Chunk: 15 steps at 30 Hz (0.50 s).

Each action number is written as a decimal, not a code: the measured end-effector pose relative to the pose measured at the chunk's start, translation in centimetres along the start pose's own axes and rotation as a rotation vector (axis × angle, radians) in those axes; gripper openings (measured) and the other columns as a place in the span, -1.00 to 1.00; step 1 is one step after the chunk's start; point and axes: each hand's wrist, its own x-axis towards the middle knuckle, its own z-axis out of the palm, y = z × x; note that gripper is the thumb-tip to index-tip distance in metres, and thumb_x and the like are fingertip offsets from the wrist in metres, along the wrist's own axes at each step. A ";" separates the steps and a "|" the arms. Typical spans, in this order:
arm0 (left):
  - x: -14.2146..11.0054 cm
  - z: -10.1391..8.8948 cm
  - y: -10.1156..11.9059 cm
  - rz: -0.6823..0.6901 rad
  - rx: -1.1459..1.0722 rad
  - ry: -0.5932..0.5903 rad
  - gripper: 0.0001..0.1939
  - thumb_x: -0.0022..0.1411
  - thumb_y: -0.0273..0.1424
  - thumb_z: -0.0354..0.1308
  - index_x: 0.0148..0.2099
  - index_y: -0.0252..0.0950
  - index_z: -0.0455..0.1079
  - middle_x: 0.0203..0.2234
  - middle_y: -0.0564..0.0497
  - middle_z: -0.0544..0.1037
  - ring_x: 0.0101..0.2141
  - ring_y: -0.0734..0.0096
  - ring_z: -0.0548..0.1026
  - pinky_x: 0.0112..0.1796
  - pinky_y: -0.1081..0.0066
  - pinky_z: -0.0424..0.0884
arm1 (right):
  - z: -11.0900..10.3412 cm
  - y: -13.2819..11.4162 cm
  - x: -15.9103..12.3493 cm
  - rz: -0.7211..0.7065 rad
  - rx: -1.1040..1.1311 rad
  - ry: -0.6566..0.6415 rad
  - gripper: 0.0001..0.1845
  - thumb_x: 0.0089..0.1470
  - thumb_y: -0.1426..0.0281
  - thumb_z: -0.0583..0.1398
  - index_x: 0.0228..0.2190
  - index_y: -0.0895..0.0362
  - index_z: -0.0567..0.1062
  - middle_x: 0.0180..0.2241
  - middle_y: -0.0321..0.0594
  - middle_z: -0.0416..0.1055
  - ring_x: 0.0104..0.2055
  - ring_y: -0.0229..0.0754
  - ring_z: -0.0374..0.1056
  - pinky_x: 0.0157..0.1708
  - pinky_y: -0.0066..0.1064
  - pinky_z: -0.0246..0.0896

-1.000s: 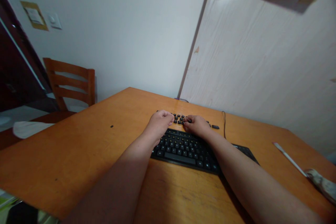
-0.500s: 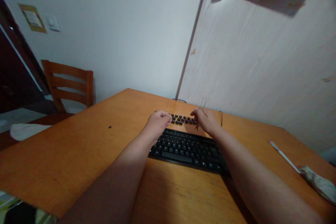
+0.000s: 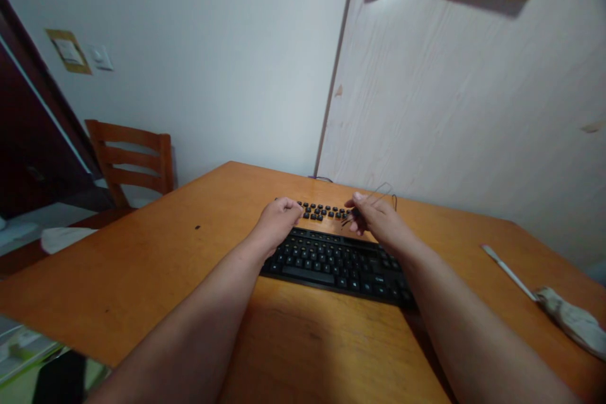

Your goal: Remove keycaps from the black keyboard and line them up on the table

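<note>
A black keyboard (image 3: pixel 326 265) lies on the wooden table in front of me, with some key positions in its upper rows looking bare. Behind it, several loose black keycaps (image 3: pixel 319 210) are laid out in rows. My left hand (image 3: pixel 280 213) is closed with its fingers curled, over the keyboard's upper left corner beside the keycaps. Whatever it may hold is hidden. Above the keyboard's far edge, my right hand (image 3: pixel 367 213) pinches a thin wire keycap puller (image 3: pixel 381 189). Its loop sticks out behind the hand, and its prongs point down to the left, apart from the keyboard.
A small dark piece (image 3: pixel 197 227) sits alone on the table's left. To the right lie a white-handled brush or stick (image 3: pixel 509 271) and a crumpled cloth (image 3: pixel 568 322). A wooden chair (image 3: pixel 135 154) stands at the left, and a wall (image 3: pixel 237 63) rises behind the table.
My right hand has turned the wire keycap puller, so its loop now leans further right. The left hand stays closed near the keycaps. The whole view has shifted slightly.
</note>
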 end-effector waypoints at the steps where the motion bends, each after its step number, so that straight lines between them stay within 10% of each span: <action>1: 0.0 0.0 0.0 -0.003 0.010 0.004 -0.84 0.04 -0.31 0.13 -0.38 -0.30 0.40 -0.48 0.04 0.49 -0.42 0.41 0.42 -0.33 0.43 0.29 | 0.1 -0.2 -0.2 0.011 0.034 -0.038 -0.56 0.19 0.01 0.05 -0.29 0.15 0.38 -0.56 -0.27 0.39 -0.59 -0.30 0.30 -0.57 -0.47 0.20; 15: 0.1 0.1 -0.4 0.050 0.148 -0.017 -0.86 0.06 -0.31 0.15 -0.39 -0.29 0.39 -0.52 0.08 0.44 -0.43 0.41 0.37 -0.34 0.44 0.24 | 2.5 -0.2 -1.0 -0.092 -0.208 -0.342 -0.83 0.10 0.28 0.19 -0.35 0.13 0.48 -0.54 -0.31 0.43 -0.49 -0.28 0.34 -0.46 -0.47 0.24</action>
